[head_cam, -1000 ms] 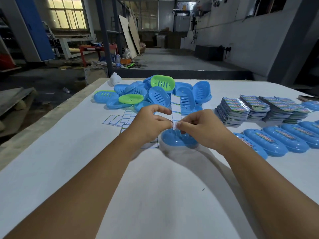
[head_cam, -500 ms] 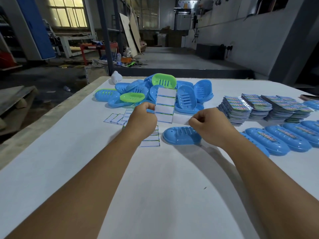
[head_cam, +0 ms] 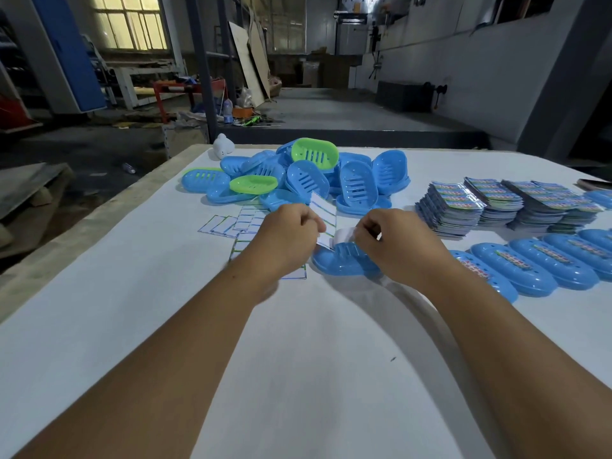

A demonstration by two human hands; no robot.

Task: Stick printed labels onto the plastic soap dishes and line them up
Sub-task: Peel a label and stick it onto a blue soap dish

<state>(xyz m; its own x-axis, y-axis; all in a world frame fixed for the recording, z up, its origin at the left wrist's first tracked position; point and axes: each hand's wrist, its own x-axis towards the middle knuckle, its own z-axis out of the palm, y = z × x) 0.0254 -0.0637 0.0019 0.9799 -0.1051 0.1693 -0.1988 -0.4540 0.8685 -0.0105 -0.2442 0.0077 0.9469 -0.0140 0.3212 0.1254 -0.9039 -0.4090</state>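
My left hand (head_cam: pixel 287 232) pinches a white label sheet (head_cam: pixel 324 212) with blue-green lines, held upright over the table. My right hand (head_cam: pixel 392 241) pinches a curled white label (head_cam: pixel 342 236) that peels away from the sheet's lower end. Just below both hands lies a blue soap dish (head_cam: pixel 344 261) on the white table (head_cam: pixel 314 342). A row of labelled blue dishes (head_cam: pixel 533 268) stretches to the right. At the back sits a heap of blue and green soap dishes (head_cam: pixel 298 180).
Stacks of colourful printed cards (head_cam: pixel 480 207) stand at the right. Loose white label sheets (head_cam: pixel 241 226) lie left of my hands. A small white object (head_cam: pixel 222 146) sits at the far table edge. Beyond the table is a workshop floor with clutter.
My hands came closer together again over the blue dish. The sheet tilted, and my right hand now pulls a label off its lower end.
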